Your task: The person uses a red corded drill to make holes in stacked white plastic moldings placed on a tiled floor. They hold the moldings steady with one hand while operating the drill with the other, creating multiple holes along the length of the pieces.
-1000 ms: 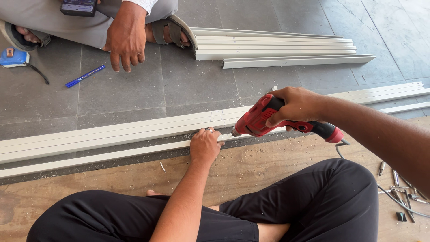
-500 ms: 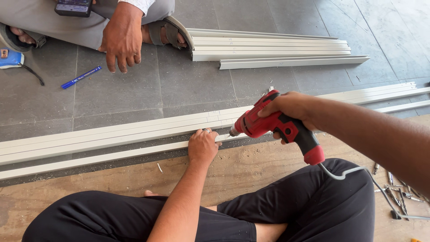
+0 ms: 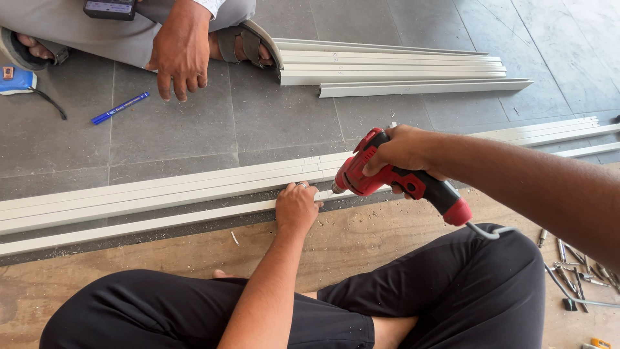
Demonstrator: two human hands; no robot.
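My right hand (image 3: 405, 150) grips a red and black power drill (image 3: 387, 179), its nose pointing left and down at a long white profile strip (image 3: 148, 223) lying across the floor. My left hand (image 3: 296, 207) presses down on that strip just left of the drill tip, fingers closed over its edge. Two more white strips (image 3: 161, 187) lie parallel just behind it. I sit cross-legged in black trousers on a wooden board (image 3: 161, 258).
Another person sits opposite, one hand (image 3: 181, 48) resting on the grey tiles. A blue pen (image 3: 120, 108) and a blue tape measure (image 3: 16, 81) lie at left. A stack of white profiles (image 3: 400, 68) lies at the back. Loose drill bits (image 3: 575, 265) lie at right.
The drill has tilted, its handle swinging down toward my knee while the tip stays at the strip. My left hand holds its place. The other person's hand barely moved.
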